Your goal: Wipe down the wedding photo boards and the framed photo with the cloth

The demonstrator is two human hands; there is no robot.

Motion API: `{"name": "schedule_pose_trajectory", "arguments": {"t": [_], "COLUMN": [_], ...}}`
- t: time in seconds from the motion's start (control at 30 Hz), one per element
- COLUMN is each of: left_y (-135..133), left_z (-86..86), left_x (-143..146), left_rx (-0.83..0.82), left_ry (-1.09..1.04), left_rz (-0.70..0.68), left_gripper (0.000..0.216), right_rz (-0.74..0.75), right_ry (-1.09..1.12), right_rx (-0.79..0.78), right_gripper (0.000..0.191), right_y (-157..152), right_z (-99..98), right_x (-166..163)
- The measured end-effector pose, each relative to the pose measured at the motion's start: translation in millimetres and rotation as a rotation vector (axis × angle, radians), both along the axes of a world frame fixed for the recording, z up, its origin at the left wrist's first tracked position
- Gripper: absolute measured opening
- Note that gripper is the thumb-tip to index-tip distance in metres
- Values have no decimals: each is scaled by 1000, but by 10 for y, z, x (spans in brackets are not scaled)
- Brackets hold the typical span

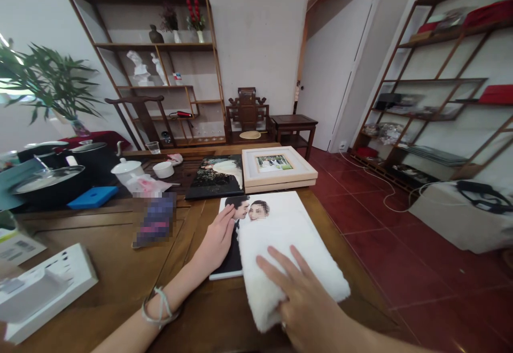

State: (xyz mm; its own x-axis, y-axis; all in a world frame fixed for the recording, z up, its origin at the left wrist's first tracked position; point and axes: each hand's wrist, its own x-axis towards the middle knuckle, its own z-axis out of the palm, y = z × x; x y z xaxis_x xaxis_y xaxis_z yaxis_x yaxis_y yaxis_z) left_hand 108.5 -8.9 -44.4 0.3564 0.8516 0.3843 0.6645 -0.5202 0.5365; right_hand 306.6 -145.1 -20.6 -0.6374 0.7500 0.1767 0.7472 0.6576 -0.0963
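Note:
A wedding photo panel (286, 207), showing two people's heads on a white ground, lies flat on the wooden table. My left hand (216, 241) rests on its left side with the fingers stretched out flat, holding nothing. A folded white fluffy towel (326, 270) covers much of the panel's lower and right part. On top of the towel is my right hand (300, 289), its fingers partly spread and the thumb bent in at the near edge of the cloth. The panel's lower right part is hidden under the towel.
Beyond the panel lie a dark photo panel (200, 179) and a pale wooden picture frame (308, 171). Pots (54, 182), a white teapot (127, 170), a white cup (163, 169), a blue block (93, 197) and white packaging (48, 291) occupy the left side.

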Motion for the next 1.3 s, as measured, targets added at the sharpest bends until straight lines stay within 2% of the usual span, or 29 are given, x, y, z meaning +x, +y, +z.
{"name": "schedule_pose_trajectory", "arguments": {"t": [0.07,0.13,0.37,0.5,0.63,0.83,0.93,1.07,1.3], "left_y": [-3,-5,-3,-13,-27,-29,-18,-13,-3], "left_z": [4,8,18,51,77,56,26,23,24], "left_x": [1,2,5,20,33,25,18,19,17], "left_rx": [-1,-2,17,16,17,-22,-14,-19,19], "left_ry": [5,12,6,-1,-1,25,17,5,4], "left_rz": [-1,-7,-23,-48,-46,-15,-2,-4,-28], "left_gripper": [40,41,39,39,41,44,42,41,41], "right_rz": [25,-12,-143,-163,-140,-22,4,-85,-197], "right_ry": [0,8,4,-10,-30,-20,-14,-26,-60], "right_rx": [-36,-69,-40,15,12,-25,-39,-33,28], "right_gripper": [24,23,29,29,25,25,25,25,30], "right_y": [-46,33,762,997,865,195,29,191,911], "right_z": [10,57,242,240,190,80,58,116,235], "right_x": [-16,-34,-183,-256,-246,-172,-158,-190,-240]}}
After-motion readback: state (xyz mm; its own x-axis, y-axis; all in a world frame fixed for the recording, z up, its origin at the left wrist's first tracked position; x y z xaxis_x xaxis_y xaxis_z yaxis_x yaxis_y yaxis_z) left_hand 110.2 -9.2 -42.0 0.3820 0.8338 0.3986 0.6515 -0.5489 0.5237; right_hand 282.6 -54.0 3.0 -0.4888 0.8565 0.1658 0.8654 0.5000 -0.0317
